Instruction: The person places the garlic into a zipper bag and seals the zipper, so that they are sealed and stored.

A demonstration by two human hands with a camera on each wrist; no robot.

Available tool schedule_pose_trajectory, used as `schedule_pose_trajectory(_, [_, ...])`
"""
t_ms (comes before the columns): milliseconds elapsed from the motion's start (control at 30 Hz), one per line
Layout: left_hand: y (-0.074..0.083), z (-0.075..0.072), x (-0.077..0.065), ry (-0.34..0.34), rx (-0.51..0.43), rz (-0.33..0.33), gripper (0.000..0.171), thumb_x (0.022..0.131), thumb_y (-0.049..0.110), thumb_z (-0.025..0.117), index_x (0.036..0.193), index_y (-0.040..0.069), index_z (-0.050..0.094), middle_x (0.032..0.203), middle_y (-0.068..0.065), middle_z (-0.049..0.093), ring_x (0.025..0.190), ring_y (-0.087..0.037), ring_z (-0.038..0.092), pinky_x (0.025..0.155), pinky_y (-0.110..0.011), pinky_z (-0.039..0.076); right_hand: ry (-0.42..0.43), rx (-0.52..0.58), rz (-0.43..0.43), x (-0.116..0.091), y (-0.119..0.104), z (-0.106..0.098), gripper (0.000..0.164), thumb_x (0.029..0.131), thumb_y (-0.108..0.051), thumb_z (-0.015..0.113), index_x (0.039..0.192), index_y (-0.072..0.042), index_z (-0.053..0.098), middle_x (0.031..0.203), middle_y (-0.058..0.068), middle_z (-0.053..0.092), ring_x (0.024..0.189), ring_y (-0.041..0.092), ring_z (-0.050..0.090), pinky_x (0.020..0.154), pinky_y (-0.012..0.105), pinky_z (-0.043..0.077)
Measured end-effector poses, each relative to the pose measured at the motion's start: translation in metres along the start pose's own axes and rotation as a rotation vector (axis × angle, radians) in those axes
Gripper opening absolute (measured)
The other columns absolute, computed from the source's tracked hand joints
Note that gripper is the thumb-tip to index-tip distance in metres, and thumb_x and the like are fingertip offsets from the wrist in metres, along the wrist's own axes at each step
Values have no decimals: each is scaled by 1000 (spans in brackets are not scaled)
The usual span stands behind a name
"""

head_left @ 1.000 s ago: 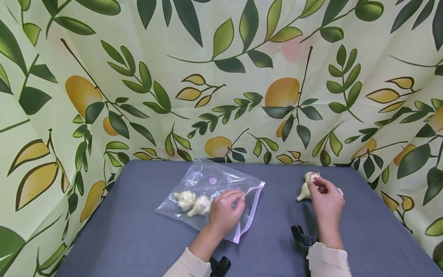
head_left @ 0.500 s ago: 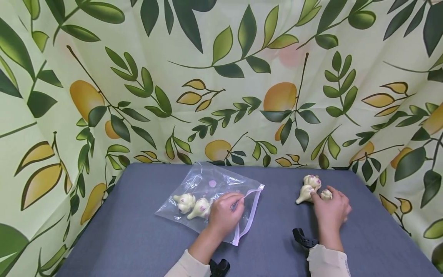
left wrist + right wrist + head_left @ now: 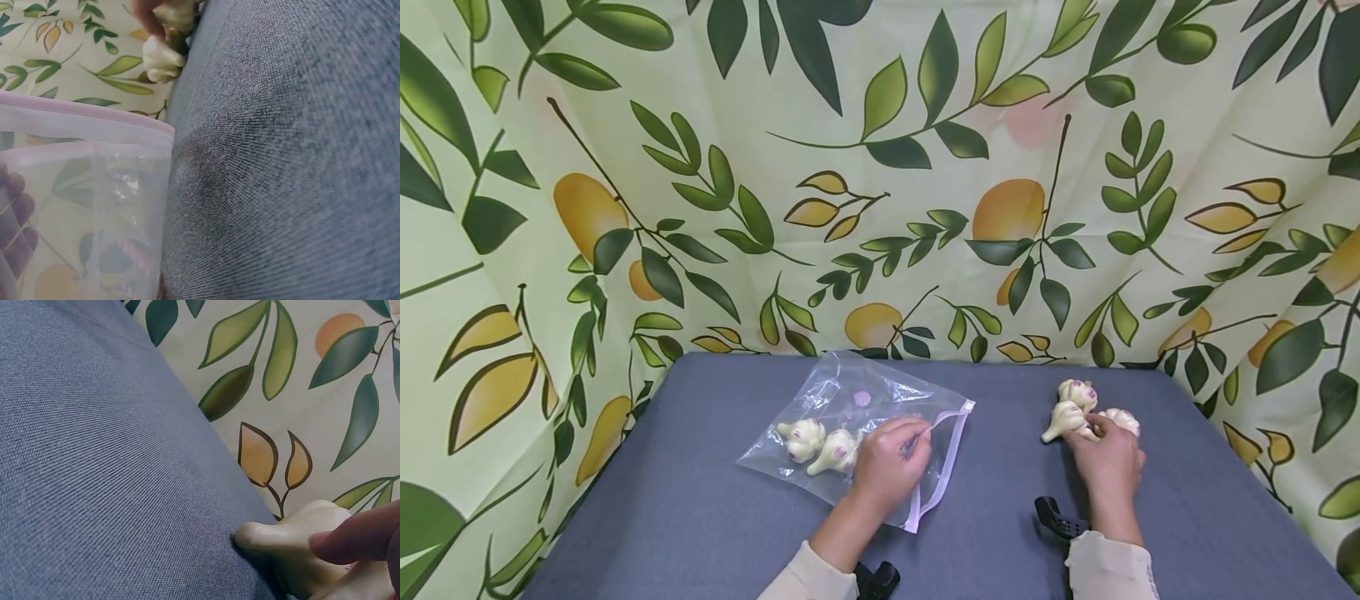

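A clear zip bag [image 3: 880, 375] lies on the table with garlic bulbs [image 3: 806, 439] inside, towards its left end. My left hand [image 3: 891, 458] pinches the bag's edge near the opening; in the left wrist view, its fingers [image 3: 22, 209] show through the plastic. At the right, several garlic bulbs [image 3: 1077, 393] sit close together. My right hand [image 3: 1107, 462] is among them, thumb and index finger pinching the pale end of a bulb, partly hidden by the hand. The right wrist view shows a fingertip against a bulb [image 3: 300, 550] with its stem pointing left.
The blue-grey table [image 3: 700, 517] runs back to a hanging cloth [image 3: 925, 183] printed with leaves and fruit. Black wrist mounts [image 3: 1058, 518] sit beside both wrists. The bag's pale pink zip strip [image 3: 951, 450] faces right.
My right hand has shifted among the bulbs, moving right and then back left; a bulb behind its fingers shows more now. My left hand stays at the bag's edge.
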State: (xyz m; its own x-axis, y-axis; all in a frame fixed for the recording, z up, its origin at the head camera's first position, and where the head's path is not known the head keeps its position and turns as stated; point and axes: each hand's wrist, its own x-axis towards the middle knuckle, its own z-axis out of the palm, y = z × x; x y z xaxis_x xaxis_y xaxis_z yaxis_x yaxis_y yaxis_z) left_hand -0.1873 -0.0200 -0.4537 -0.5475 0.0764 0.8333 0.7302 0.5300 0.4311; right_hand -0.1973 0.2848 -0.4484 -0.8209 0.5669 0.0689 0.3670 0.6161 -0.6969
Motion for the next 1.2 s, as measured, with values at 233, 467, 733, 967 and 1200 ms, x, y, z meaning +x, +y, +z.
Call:
schedule_pose_trajectory(233, [1,0,1,0,-2,5,11,78,5,72,87,8,78,90,-1,76,88,-15,73,82,-23,57,-39,-15,-44,0,2,1,56,81,-20,69,134,-7,56,136,24,54,118,58,39,91,65,35])
schedule_pose_trajectory(467, [1,-1,0,-8,-11,-5,11,78,6,73,88,8,78,91,-3,77,88,-15,73,83,-24,58,-96,-52,-96,-1,2,-2,64,77,-15,70,137,-5,50,134,24,54,115,62,38,91,65,35])
schedule_pose_trajectory(733, [2,-2,1,-7,-10,-9,11,79,7,73,88,8,78,90,-2,77,88,-15,73,83,-23,58,-89,-94,-79,-1,-4,-8,65,78,-14,61,141,-6,47,132,25,55,114,57,44,80,63,41])
schedule_pose_trajectory(967, [1,0,1,-3,-12,-5,11,79,6,72,87,8,78,90,-2,77,87,-14,73,82,-22,57,-37,-89,-101,-5,-13,-16,50,82,-20,60,130,-7,59,132,27,55,112,58,47,80,63,42])
schedule_pose_trajectory(1200, [1,-1,0,-2,-16,-9,11,79,6,72,87,8,78,90,-2,76,87,-14,73,81,-22,58,-12,-34,-182,-8,-22,-15,38,85,-22,58,118,-5,66,123,28,58,111,47,53,83,58,44])
